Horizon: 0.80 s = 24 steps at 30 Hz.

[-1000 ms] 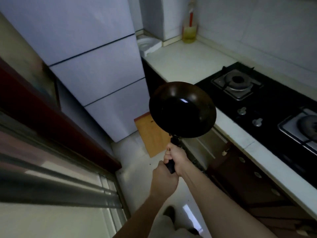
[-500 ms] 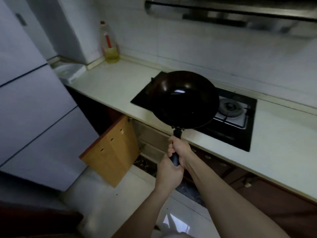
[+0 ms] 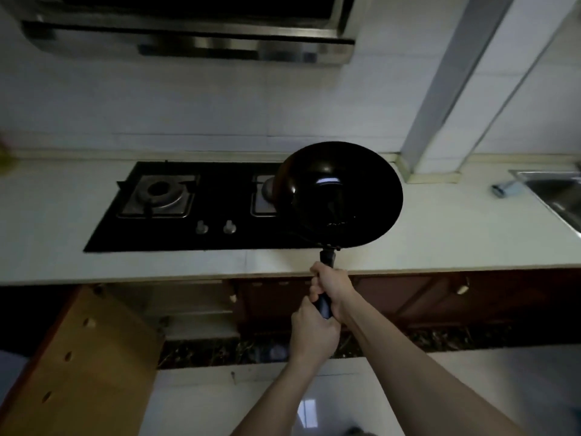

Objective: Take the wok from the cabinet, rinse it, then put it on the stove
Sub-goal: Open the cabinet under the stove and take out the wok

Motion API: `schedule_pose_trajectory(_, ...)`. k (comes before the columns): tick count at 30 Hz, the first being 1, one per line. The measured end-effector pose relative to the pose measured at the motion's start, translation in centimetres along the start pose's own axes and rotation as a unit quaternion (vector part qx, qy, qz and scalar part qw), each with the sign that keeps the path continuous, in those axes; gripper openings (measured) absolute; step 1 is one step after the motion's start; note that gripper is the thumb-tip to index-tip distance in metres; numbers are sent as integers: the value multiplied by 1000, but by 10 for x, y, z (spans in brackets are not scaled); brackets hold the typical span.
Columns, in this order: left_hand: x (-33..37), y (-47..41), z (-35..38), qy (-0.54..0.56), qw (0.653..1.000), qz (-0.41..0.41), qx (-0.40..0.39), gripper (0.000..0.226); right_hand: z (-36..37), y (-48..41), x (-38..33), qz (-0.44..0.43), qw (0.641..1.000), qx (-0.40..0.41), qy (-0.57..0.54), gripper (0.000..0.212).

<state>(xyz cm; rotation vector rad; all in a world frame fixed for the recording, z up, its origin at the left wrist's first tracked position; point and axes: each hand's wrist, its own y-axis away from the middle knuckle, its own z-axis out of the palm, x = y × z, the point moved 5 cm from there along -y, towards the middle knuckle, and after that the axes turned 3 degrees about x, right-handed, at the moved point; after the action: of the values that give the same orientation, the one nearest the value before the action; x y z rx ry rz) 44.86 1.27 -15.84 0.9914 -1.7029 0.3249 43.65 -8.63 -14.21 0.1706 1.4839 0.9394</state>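
Observation:
A black wok (image 3: 338,193) hangs in the air above the right end of the black gas stove (image 3: 188,234), covering most of the right burner (image 3: 262,199). Both hands grip its dark handle. My right hand (image 3: 331,286) is higher on the handle, nearer the bowl. My left hand (image 3: 312,336) wraps the handle's end just below it. The wok's bowl faces me and looks empty. The left burner (image 3: 158,195) is bare. An open cabinet door (image 3: 75,357) stands at lower left, with the cabinet opening (image 3: 188,309) beside it.
A steel sink (image 3: 556,196) sits at the far right of the pale countertop (image 3: 440,240), with a small blue item (image 3: 503,188) beside it. A range hood (image 3: 188,36) hangs above the stove. A white column (image 3: 440,121) rises behind the counter. Two stove knobs (image 3: 215,228) face front.
My view has swung right from the fridge to face the stove and sink. The wok, held in both hands, has moved right along the counter, over the right burner.

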Motion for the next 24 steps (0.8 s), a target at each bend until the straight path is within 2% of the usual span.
schedule_pose_trajectory(9,37,-24,90,-58,997,-6,-54,19,-91,-50,-32,6,998,32,-46,24)
schedule_pose_trajectory(13,58,-52,139,-57,997,-17,-41,20,-126,-95,-56,19,999,6,-44,22)
schedule_pose_trajectory(16,73,-71,181,-54,998,-28,-30,12,-157,-129,-75,28,999,-9,-19,21)
schedule_pose_trajectory(24,100,-103,246,-36,997,-69,14,25,-200,-183,-108,68,997,-38,28,21)
